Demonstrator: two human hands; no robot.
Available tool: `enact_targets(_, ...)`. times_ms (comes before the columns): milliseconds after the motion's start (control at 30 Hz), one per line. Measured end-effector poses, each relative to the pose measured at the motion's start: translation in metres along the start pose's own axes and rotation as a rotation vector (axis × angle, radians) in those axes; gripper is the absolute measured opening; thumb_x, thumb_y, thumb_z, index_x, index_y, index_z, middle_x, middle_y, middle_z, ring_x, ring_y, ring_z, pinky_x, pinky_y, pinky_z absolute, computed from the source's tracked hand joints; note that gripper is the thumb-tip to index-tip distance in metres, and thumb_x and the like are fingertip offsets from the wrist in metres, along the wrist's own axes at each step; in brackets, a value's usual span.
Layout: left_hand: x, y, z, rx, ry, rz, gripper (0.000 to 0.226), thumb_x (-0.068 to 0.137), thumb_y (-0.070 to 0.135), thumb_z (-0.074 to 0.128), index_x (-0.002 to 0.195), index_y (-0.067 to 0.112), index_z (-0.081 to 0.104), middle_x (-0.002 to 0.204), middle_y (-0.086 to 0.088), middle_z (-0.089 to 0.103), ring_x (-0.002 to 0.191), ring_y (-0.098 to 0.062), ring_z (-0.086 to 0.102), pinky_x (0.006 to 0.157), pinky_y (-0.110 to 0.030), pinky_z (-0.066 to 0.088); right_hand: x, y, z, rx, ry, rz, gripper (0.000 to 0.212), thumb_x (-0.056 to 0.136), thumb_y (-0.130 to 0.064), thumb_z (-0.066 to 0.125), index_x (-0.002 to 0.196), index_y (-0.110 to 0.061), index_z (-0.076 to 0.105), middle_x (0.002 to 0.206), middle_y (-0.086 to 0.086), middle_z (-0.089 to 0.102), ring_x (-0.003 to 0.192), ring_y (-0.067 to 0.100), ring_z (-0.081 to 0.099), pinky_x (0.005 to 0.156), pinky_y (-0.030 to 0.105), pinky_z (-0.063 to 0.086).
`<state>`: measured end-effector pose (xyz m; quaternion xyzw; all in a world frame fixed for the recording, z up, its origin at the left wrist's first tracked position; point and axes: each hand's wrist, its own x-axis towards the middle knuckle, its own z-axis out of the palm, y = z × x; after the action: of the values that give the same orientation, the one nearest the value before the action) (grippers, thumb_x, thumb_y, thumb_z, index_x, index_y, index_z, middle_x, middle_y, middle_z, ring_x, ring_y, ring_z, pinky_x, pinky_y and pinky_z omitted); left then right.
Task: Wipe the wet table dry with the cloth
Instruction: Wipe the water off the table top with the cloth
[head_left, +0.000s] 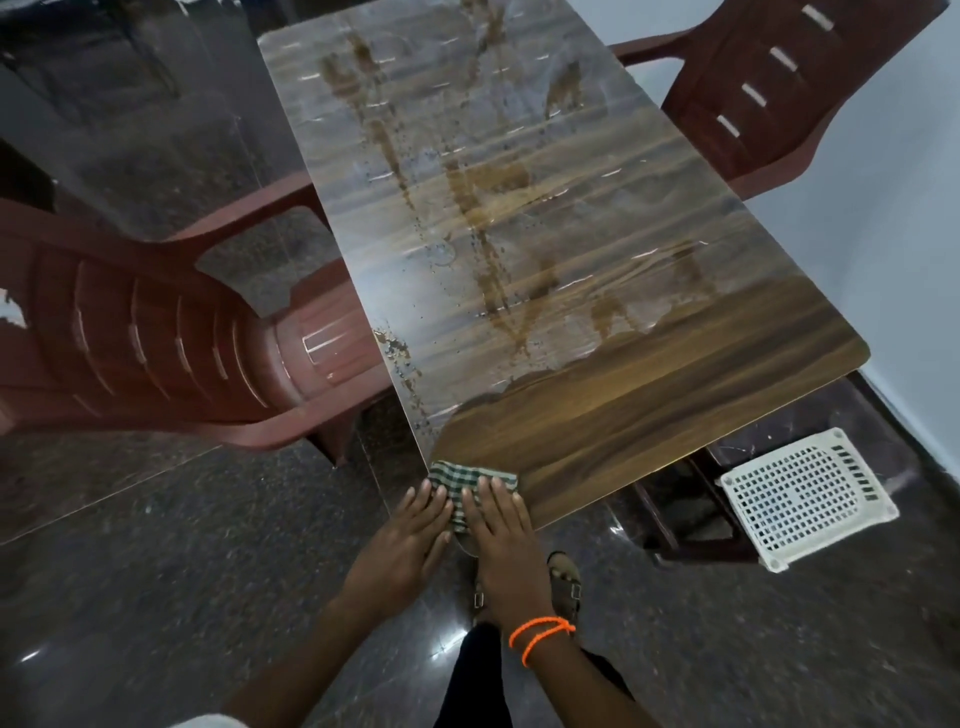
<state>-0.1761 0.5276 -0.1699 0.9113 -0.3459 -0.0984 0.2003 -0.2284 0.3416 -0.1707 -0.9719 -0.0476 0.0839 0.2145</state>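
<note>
With my left hand (410, 525) and right hand (498, 525) pressing flat-fingered on the cloth (470, 486) at the table (675, 374)'s near corner, I risk dragging it over the edge.

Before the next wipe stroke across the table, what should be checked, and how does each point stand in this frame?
1. Both hands on the cloth: ok; left hand and right hand press flat on it.
2. Cloth on the table: partly ok; it sits at the near left corner and hangs over the edge.
3. Near strip dry: ok; bare wood grain shows there.
4. Rest of the surface dry: not ok; a water film and droplets cover the middle and far end.
5. Path free of objects: ok.
6. Cloth still absorbent: cannot tell.
</note>
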Motion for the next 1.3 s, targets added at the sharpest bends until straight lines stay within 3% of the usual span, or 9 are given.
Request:
enact_targets(167,-0.022,0.042,0.017,0.066,0.022,-0.017,0.045,0.103,0.032,0.040,0.138,0.007,0.052,0.150,-0.009,0.041,0.147,-0.025,0.021,0.115,-0.045,0.026,-0.034,0.019,-0.005,-0.028,-0.041,-0.034,0.077,0.086,-0.012,0.058,0.152,-0.020,0.019,0.159,0.003,0.015,0.147,0.020,0.009,0.116,0.044,0.016)
enact_targets(367,-0.005,0.077,0.030,0.059,0.069,-0.095,0.041,0.101,0.030,0.043,0.133,0.007,0.058,0.145,-0.009,0.048,0.145,-0.026,0.025,0.112,-0.047,0.033,-0.037,0.050,-0.023,-0.094,-0.011,-0.062,0.064,0.087,-0.015,0.039,0.149,-0.020,0.029,0.157,0.003,0.024,0.146,0.018,0.015,0.115,0.046,0.019)
enact_targets(467,0.014,0.069,0.027,0.026,0.125,-0.121,0.038,0.099,0.026,0.049,0.131,0.009,0.060,0.144,-0.007,0.049,0.144,-0.023,0.029,0.113,-0.048,0.031,-0.016,0.056,-0.028,-0.088,-0.021,-0.048,0.072,0.084,-0.016,0.055,0.150,-0.019,0.025,0.158,0.004,0.022,0.146,0.020,0.012,0.115,0.048,0.019)
enact_targets(667,0.062,0.016,0.006,0.037,0.177,-0.145,0.040,0.100,0.029,0.043,0.128,0.007,0.061,0.138,-0.009,0.055,0.139,-0.024,0.038,0.115,-0.046,0.028,0.055,0.037,-0.030,-0.069,0.008,0.027,0.059,0.086,-0.018,0.036,0.146,-0.016,0.037,0.153,0.009,0.031,0.144,0.025,0.022,0.115,0.046,0.017)
enact_targets(867,0.097,-0.034,-0.030,0.067,0.094,-0.217,0.050,0.098,0.037,0.034,0.129,0.009,0.062,0.138,-0.008,0.056,0.138,-0.023,0.040,0.119,-0.038,0.017,0.112,0.007,-0.022,-0.102,0.041,0.087,0.060,0.087,-0.018,0.036,0.146,-0.015,0.035,0.154,0.012,0.029,0.145,0.026,0.018,0.115,0.044,0.014)
enact_targets(1000,0.106,-0.071,-0.045,0.046,0.055,-0.268,0.059,0.097,0.043,0.024,0.136,0.011,0.055,0.144,-0.006,0.050,0.145,-0.021,0.026,0.121,-0.037,0.010,0.146,-0.016,-0.015,-0.112,0.033,0.074,0.057,0.092,-0.022,0.042,0.148,-0.016,0.031,0.156,0.012,0.025,0.145,0.027,0.015,0.116,0.042,0.008)
enact_targets(1300,0.048,-0.041,-0.021,0.085,0.112,-0.156,0.044,0.100,0.035,0.044,0.132,0.007,0.058,0.140,-0.010,0.054,0.144,-0.025,0.029,0.118,-0.044,0.021,0.097,-0.005,-0.003,-0.114,0.035,-0.117,0.051,0.099,-0.033,0.035,0.148,-0.018,0.033,0.155,0.009,0.027,0.146,0.024,0.015,0.116,0.044,0.018)
